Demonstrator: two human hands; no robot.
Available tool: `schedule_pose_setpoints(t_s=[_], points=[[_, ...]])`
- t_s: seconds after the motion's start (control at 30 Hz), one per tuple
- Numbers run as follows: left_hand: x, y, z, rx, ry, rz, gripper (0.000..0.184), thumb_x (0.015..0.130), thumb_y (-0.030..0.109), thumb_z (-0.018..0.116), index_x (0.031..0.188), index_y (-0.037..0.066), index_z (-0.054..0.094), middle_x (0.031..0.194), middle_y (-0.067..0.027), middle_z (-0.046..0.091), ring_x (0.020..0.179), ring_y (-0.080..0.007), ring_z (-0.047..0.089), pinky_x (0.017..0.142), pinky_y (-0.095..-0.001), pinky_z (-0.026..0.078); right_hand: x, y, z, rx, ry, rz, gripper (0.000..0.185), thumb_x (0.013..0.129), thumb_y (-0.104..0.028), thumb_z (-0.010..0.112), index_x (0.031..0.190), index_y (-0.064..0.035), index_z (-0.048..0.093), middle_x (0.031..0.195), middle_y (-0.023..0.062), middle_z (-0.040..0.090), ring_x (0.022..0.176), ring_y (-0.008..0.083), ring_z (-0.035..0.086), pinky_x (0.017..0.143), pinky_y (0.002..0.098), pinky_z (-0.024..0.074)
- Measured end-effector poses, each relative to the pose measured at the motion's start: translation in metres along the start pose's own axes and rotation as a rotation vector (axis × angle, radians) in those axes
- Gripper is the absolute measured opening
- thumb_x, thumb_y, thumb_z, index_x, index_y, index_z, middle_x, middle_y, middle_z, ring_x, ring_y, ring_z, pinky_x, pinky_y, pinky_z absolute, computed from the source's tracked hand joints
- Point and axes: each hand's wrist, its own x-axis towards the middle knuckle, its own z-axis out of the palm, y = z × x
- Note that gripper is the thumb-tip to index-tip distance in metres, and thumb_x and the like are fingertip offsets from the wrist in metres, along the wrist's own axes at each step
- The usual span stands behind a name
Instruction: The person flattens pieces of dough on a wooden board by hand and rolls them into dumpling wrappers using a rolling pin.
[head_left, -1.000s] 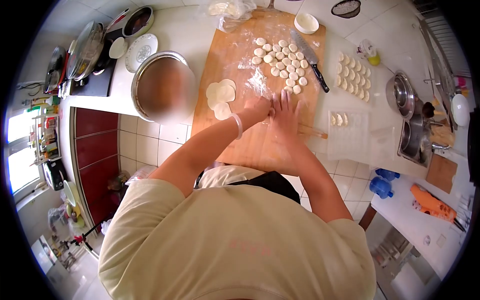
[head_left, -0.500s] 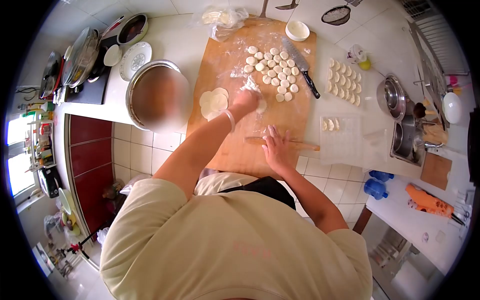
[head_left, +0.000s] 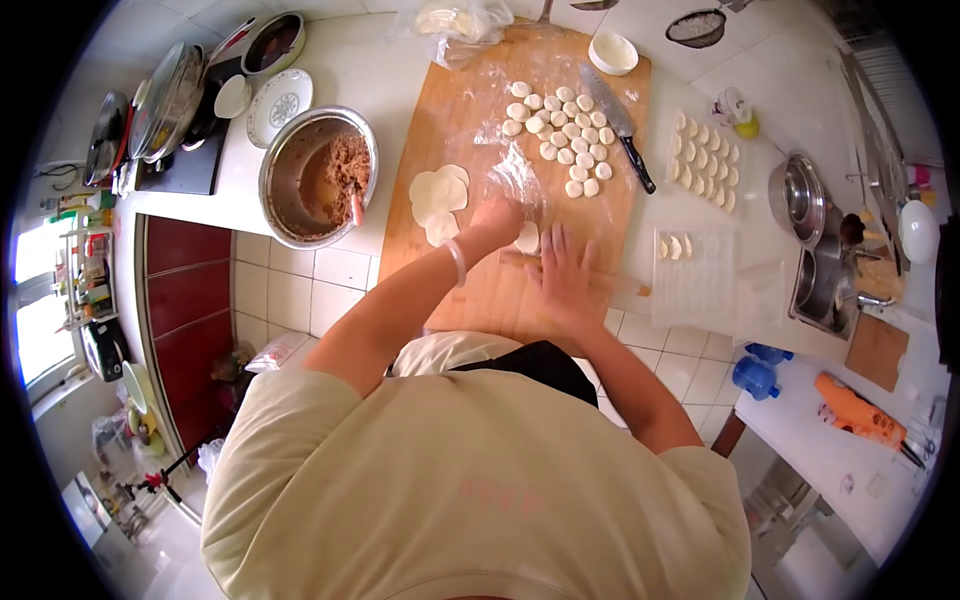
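Note:
On the floured wooden board (head_left: pixel 470 310), my left hand (head_left: pixel 497 218) has its fingers wrapped at the left edge of a small dough wrapper (head_left: pixel 527 238). My right hand (head_left: pixel 565 270) lies with fingers spread over the rolling pin (head_left: pixel 625 287), just right of that wrapper. Several flat round wrappers (head_left: pixel 438 197) overlap at the board's left side. Many small dough pieces (head_left: pixel 565 130) are grouped on its upper right. A knife (head_left: pixel 622 125) rests beside them. Loose flour (head_left: pixel 515 172) lies above my left hand.
A steel pot (head_left: pixel 275 185) with brown filling stands left of the board. A white bowl (head_left: pixel 613 53) and a plastic bag (head_left: pixel 450 22) are at the far edge. To the right are filled dumplings (head_left: pixel 705 160), a clear tray (head_left: pixel 693 285) and a sink (head_left: pixel 822 285).
My hands parted, my left moving off to the flour; now both are close together around the wrapper. My right hand is again on the rolling pin. The filling in the pot shows clearly.

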Motion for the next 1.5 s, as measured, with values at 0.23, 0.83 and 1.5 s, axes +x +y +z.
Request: schedule_pose_setpoints(t_s=[0.23, 0.83, 1.5], points=[[-0.005, 0.026, -0.02, 0.048, -0.035, -0.042, 0.019, 0.085, 0.026, 0.064, 0.096, 0.014, 0.074, 0.099, -0.0091, 0.072, 0.096, -0.0315, 0.068, 0.082, -0.043, 0.055, 0.059, 0.012, 0.004, -0.038, 0.084, 0.024, 0.063, 0.096, -0.039, 0.052, 0.145, -0.0018, 0.039, 0.157, 0.0138, 0.032, 0.148, 0.028, 0.024, 0.114, 0.0683, 0.0102], [-0.016, -0.011, -0.008, -0.036, 0.027, -0.045, 0.019, 0.085, 0.024, 0.066, 0.099, 0.013, 0.072, 0.103, -0.0115, 0.072, 0.097, -0.0316, 0.068, 0.082, -0.0443, 0.054, 0.003, -0.012, 0.01, 0.013, 0.023, 0.017, 0.065, 0.096, -0.038, 0.052, 0.148, -0.003, 0.036, 0.157, 0.0159, 0.032, 0.147, 0.0298, 0.026, 0.116, 0.0645, 0.0111], [-0.006, 0.012, -0.039, 0.144, -0.113, -0.043, 0.026, 0.084, 0.023, 0.068, 0.106, 0.008, 0.071, 0.11, -0.0105, 0.071, 0.101, -0.0302, 0.069, 0.081, -0.0434, 0.057, 0.057, -0.008, 0.004, -0.07, 0.052, 0.071, 0.067, 0.098, -0.041, 0.047, 0.148, 0.0011, 0.034, 0.158, 0.0168, 0.028, 0.148, 0.0315, 0.023, 0.114, 0.065, 0.0154]])
